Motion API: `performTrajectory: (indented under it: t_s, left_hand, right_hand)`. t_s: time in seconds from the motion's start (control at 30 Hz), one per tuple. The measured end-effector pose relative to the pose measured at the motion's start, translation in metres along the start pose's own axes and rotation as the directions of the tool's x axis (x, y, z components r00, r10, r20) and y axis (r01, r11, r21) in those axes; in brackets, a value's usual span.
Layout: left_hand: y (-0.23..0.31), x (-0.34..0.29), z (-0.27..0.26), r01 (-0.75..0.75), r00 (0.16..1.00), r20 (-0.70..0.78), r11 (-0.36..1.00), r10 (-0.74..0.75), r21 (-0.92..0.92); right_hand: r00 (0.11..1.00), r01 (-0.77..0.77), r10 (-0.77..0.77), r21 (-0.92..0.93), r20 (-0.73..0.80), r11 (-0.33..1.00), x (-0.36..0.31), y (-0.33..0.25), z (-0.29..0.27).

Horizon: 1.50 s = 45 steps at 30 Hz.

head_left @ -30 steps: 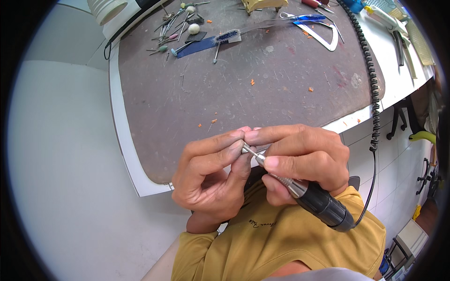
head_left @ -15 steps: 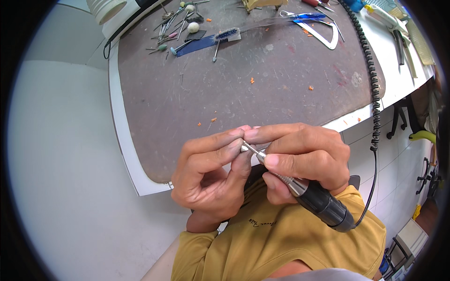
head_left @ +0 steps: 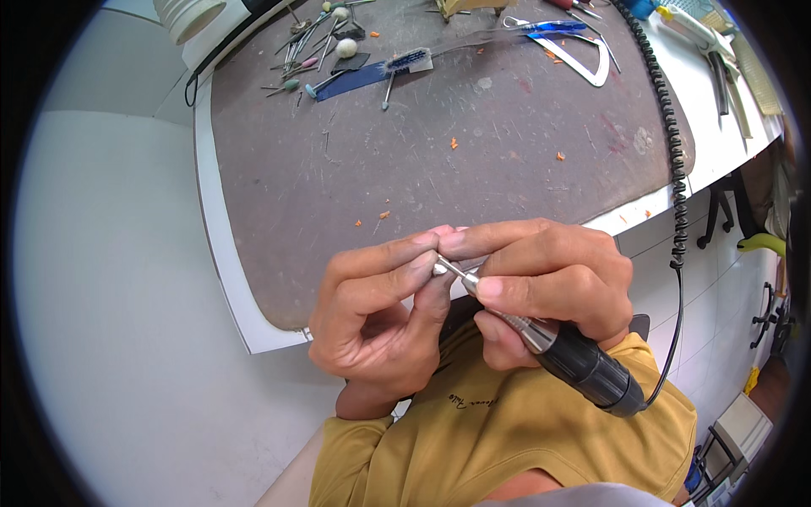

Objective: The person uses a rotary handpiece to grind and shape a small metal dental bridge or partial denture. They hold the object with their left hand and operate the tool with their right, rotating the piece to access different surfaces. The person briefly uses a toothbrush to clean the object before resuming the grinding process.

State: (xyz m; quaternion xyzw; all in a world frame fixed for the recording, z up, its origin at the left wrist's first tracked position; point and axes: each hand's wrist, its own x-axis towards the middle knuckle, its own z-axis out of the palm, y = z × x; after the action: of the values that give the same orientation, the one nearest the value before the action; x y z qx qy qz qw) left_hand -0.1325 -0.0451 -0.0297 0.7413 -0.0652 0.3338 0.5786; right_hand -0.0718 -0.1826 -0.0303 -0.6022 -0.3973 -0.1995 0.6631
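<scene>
My left hand (head_left: 384,308) is closed, pinching a tiny white piece (head_left: 439,269) between thumb and fingertips. Most of that piece is hidden, so its kind does not show. In my right hand (head_left: 562,287) is a rotary handpiece (head_left: 583,359) with a silver nose and black body, held like a pen. Its thin metal bit (head_left: 452,267) reaches up and left to the white piece, and seems to touch it. The fingertips of both hands meet just beyond the bit. A black cord leaves the handpiece's rear end.
A brown mat (head_left: 380,160) covers the white-edged table. Several burs and polishing tips (head_left: 308,51) lie at the far left, beside a blue-bristled brush (head_left: 410,59). Orange scraps (head_left: 454,144) dot the mat. A coiled black cord (head_left: 672,127) hangs over the right edge, near a white tool (head_left: 688,29).
The handpiece's rear end has shifted very slightly to the right. Both hands otherwise keep their place and their grip.
</scene>
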Motion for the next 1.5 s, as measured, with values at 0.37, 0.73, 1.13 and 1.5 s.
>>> performTrajectory:
  t_s: [0.37,0.73,1.13,1.5]
  left_hand:
    - [-0.0016,-0.0004,0.0002,0.0,1.0,-0.001,0.999,0.0,-0.049]
    - [-0.0047,0.0002,0.0014,-0.03,0.999,-0.018,0.998,0.029,-0.048]
    - [0.0017,0.0016,0.0016,0.03,1.0,0.008,0.998,-0.03,0.047]
    - [-0.0017,0.0014,0.0026,0.031,0.999,-0.028,1.0,-0.031,0.0]
  right_hand:
    - [1.0,0.001,-0.001,-0.008,0.015,1.0,0.0003,-0.0009,-0.0017]
    - [1.0,-0.004,0.004,-0.006,0.006,1.0,-0.0003,-0.0007,-0.0008]
    - [1.0,0.018,-0.018,-0.023,-0.007,1.0,-0.0011,0.0016,-0.0001]
    - [1.0,-0.008,0.008,-0.022,-0.001,1.0,-0.0008,0.0003,-0.0011]
